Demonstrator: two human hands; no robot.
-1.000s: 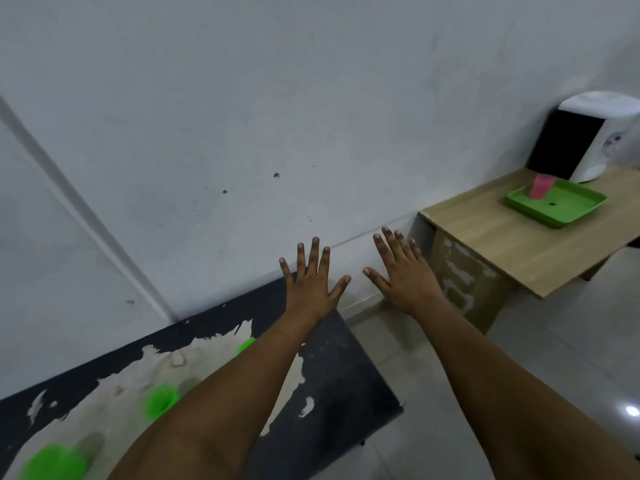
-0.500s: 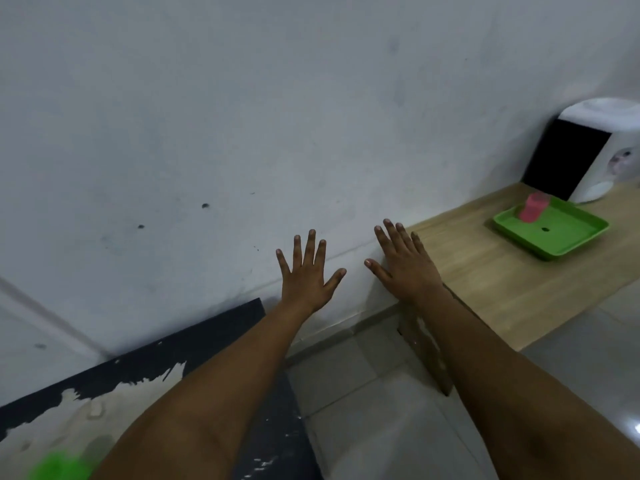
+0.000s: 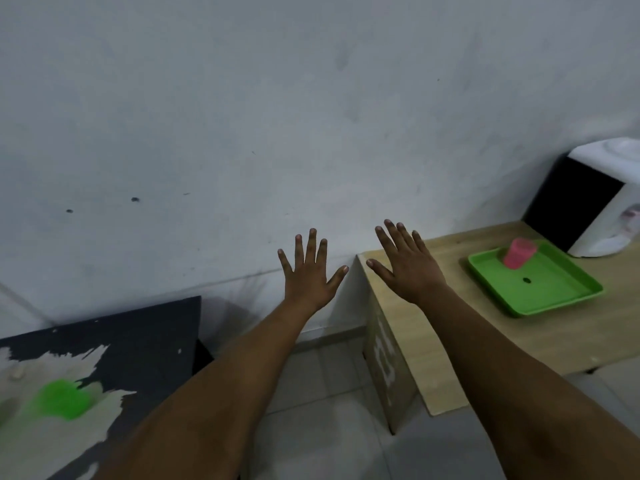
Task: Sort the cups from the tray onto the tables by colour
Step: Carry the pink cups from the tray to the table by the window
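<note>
The left hand [image 3: 306, 277] and right hand [image 3: 407, 268] are held out with fingers spread, holding nothing. To the right, a pink plastic cup [image 3: 518, 253] stands on a flat green plastic tray [image 3: 540, 292] on the light wooden table [image 3: 450, 341]. At lower left, a blurred green cup [image 3: 62, 399] sits on the worn black table [image 3: 138, 337].

— What did the person have on their arms?

— Nothing that showed. Both forearms were bare right down to the frame's lower edge, with no sleeve in sight.

— And the hands?

— The left hand [image 3: 306, 277] and the right hand [image 3: 408, 268] were both bare. The fingernails looked short and pale at the tips. Only the backs of the hands showed.
</note>
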